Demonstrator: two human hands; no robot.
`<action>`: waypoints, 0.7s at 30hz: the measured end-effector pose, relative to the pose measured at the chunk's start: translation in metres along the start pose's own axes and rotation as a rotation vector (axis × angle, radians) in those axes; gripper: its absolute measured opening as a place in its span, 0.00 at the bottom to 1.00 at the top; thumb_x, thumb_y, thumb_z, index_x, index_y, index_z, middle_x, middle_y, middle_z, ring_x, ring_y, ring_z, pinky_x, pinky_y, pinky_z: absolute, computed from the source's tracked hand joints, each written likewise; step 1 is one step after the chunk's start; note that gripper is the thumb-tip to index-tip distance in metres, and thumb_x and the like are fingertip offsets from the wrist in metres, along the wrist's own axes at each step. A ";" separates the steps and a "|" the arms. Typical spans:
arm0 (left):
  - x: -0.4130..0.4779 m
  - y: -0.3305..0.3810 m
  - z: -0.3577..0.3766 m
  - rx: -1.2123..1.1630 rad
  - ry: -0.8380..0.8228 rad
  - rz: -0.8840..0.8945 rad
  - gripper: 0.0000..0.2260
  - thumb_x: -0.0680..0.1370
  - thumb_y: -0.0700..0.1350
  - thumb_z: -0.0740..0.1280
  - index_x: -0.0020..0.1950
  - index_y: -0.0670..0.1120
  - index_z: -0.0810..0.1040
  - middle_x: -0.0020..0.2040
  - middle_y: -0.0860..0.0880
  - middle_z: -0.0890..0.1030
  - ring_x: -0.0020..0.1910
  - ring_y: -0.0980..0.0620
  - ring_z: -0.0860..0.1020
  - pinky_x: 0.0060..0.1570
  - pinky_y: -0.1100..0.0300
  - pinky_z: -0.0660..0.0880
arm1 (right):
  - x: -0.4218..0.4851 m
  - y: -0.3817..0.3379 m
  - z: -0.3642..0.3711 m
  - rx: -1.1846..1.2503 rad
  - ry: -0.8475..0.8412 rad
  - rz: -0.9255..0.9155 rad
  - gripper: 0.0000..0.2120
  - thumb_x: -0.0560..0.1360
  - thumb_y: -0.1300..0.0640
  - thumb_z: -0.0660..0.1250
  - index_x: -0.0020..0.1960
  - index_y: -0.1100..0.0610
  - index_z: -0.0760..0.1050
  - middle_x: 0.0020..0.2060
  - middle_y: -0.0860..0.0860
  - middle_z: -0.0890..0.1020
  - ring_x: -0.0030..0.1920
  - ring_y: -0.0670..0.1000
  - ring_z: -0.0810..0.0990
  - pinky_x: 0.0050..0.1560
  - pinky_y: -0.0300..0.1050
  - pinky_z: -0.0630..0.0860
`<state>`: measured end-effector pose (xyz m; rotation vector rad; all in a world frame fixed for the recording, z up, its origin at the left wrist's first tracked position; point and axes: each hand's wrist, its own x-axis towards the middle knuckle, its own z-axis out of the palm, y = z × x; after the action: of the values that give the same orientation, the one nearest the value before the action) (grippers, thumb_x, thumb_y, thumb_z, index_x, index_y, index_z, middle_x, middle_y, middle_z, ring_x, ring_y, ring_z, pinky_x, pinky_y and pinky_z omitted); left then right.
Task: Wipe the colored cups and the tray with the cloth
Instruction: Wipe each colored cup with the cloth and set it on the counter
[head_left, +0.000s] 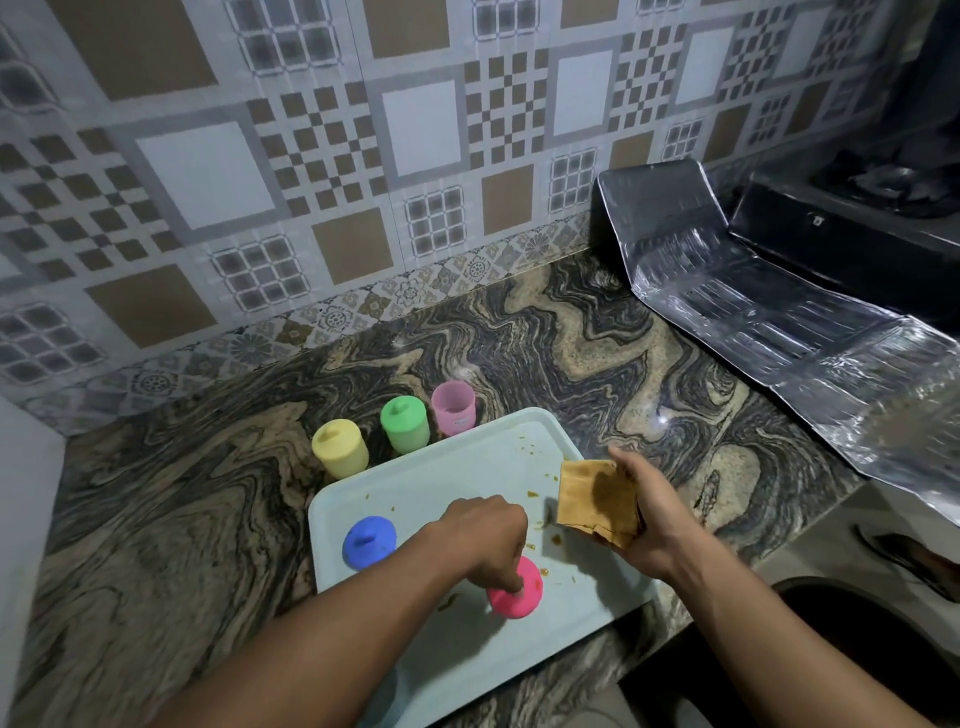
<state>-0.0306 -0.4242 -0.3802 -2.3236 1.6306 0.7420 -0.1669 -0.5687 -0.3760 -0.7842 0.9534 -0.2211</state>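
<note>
The left hand (488, 535) is pinching the pink cup (519, 592) beneath it while the right hand (647, 519) (close beside) is gripping the cloth (595, 499).

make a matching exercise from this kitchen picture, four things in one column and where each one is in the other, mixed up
1 blue plastic cup
2 hot pink plastic cup
3 folded tan cloth
4 yellow plastic cup

A in the right hand
B on the marble counter, beside the pale plastic tray
C on the tray, untouched
D on the tray, held by the left hand

Pairs: 1-C, 2-D, 3-A, 4-B
</note>
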 end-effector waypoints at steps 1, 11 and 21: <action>0.000 -0.001 0.000 -0.003 0.045 -0.014 0.11 0.70 0.52 0.75 0.45 0.47 0.83 0.43 0.46 0.82 0.43 0.43 0.80 0.38 0.55 0.74 | 0.001 0.002 -0.001 -0.049 0.000 -0.013 0.12 0.79 0.52 0.63 0.43 0.56 0.80 0.31 0.54 0.81 0.29 0.55 0.79 0.36 0.45 0.77; -0.001 -0.028 -0.018 -0.082 0.510 0.005 0.12 0.76 0.54 0.66 0.56 0.52 0.80 0.55 0.51 0.82 0.57 0.45 0.78 0.50 0.52 0.76 | 0.013 0.022 0.017 -0.891 -0.072 -0.756 0.18 0.74 0.61 0.61 0.58 0.48 0.82 0.51 0.41 0.85 0.51 0.41 0.82 0.55 0.41 0.77; 0.014 -0.046 -0.017 -0.051 0.782 0.097 0.10 0.76 0.53 0.63 0.49 0.47 0.78 0.47 0.48 0.81 0.47 0.44 0.78 0.45 0.49 0.74 | 0.023 0.039 0.018 -1.380 -0.076 -1.246 0.19 0.70 0.61 0.60 0.58 0.52 0.79 0.57 0.49 0.79 0.57 0.51 0.76 0.57 0.34 0.69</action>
<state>0.0199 -0.4265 -0.3786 -2.7761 2.0160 -0.1706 -0.1458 -0.5435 -0.4113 -2.6028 0.2883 -0.6047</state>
